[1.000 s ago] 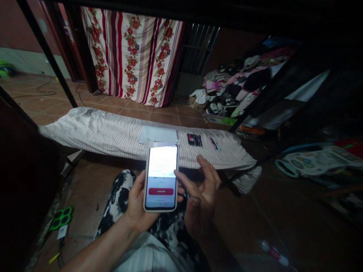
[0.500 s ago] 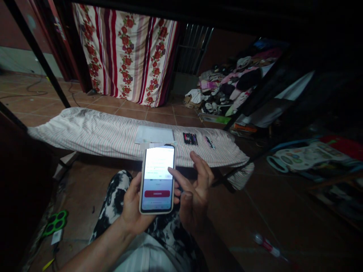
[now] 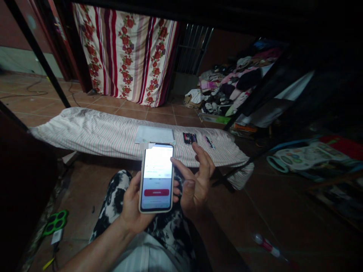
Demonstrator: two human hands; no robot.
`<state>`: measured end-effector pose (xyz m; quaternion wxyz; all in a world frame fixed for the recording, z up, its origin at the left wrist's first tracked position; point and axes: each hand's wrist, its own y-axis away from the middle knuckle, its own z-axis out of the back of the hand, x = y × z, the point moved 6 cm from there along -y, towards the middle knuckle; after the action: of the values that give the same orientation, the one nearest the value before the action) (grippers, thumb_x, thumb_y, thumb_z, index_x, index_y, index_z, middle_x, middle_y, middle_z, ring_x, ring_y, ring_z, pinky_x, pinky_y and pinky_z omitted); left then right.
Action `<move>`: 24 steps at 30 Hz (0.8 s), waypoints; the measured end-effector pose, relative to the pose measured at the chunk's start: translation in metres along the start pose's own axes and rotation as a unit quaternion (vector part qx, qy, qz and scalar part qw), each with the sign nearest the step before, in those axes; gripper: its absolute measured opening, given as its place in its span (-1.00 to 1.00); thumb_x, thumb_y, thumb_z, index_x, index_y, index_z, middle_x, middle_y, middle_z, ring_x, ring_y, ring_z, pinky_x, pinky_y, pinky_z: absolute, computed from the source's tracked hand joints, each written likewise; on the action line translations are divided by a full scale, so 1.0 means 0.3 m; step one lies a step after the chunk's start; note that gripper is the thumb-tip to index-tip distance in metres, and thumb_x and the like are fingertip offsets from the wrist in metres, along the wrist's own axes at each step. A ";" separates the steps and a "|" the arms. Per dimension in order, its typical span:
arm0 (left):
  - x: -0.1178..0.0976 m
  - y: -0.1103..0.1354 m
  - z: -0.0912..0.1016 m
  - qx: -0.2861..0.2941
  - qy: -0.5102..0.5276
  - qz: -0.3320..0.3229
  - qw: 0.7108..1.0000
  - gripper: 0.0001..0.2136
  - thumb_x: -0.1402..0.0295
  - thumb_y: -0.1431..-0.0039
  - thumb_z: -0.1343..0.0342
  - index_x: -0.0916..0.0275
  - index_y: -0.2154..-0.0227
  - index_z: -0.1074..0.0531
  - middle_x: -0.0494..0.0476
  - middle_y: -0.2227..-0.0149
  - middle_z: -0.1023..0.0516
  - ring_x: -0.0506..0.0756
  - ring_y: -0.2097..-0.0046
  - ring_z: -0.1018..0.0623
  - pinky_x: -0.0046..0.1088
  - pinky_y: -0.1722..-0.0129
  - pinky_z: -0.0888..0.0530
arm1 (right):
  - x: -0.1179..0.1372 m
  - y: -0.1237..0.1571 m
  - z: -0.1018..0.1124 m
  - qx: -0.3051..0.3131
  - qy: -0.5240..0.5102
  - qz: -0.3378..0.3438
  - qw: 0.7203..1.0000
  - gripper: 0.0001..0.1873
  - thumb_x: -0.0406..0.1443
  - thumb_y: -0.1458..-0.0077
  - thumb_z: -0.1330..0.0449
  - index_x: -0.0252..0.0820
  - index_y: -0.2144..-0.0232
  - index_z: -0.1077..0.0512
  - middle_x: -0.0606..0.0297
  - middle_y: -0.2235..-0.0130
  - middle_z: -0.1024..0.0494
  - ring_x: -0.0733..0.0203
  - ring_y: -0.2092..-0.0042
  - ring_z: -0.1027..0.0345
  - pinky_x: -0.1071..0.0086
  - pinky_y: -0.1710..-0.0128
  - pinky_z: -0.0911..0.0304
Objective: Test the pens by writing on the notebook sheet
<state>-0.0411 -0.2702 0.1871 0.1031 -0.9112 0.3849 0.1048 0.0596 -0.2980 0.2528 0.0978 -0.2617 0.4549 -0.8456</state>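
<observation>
A smartphone (image 3: 157, 181) in a pale case is held upright over my lap, its screen lit white above with a red button below. My left hand (image 3: 136, 206) wraps round it from behind, with the thumb along the left edge and fingertips showing at the right edge. Beside the screen's right edge, my right hand (image 3: 195, 181) holds nothing; its fingers are apart and the index fingertip is at or just over the glass. Beyond the phone lie a spiral notebook (image 3: 154, 134), a row of pens (image 3: 189, 138) and a smaller group of pens (image 3: 210, 142).
The notebook and pens rest on a long surface covered by a striped cloth (image 3: 93, 132). Dark metal bars (image 3: 42, 56) frame the space. A floral curtain (image 3: 127, 56) hangs behind, near a clothes pile (image 3: 227, 87). A green power strip (image 3: 56, 222) and a bottle (image 3: 266, 244) lie on the floor.
My right index finger has moved up and slightly right along the screen's edge, away from the lower part of the white box. The left hand and phone stay almost still.
</observation>
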 end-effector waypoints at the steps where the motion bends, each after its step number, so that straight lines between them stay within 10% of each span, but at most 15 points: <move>1: -0.001 -0.001 0.003 -0.002 -0.004 0.000 1.000 -0.49 0.13 -0.23 0.28 0.37 0.14 -0.48 0.32 0.21 -0.58 0.25 0.14 -0.54 -0.14 0.02 -0.34 | -0.003 0.000 0.003 -0.005 -0.004 -0.002 1.000 -0.39 -0.09 -0.21 0.32 -0.17 0.13 -0.47 0.21 -0.24 0.00 -0.07 -0.21 0.11 -0.05 -0.12 0.04; 24: -0.005 -0.004 -0.004 -0.007 -0.024 0.002 1.000 -0.45 0.08 -0.22 0.28 0.42 0.13 -0.46 0.37 0.20 -0.57 0.23 0.23 -0.56 -0.21 0.11 -0.35 | 0.007 0.041 0.008 0.028 0.004 -0.013 1.000 -0.35 -0.07 -0.21 0.35 -0.16 0.16 -0.48 0.19 -0.23 0.01 -0.10 -0.19 0.10 -0.04 -0.05 -0.06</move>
<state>-0.0410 -0.2687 0.1889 0.1059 -0.9084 0.3832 0.1296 0.0583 -0.3076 0.2445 0.0926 -0.2612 0.4285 -0.8600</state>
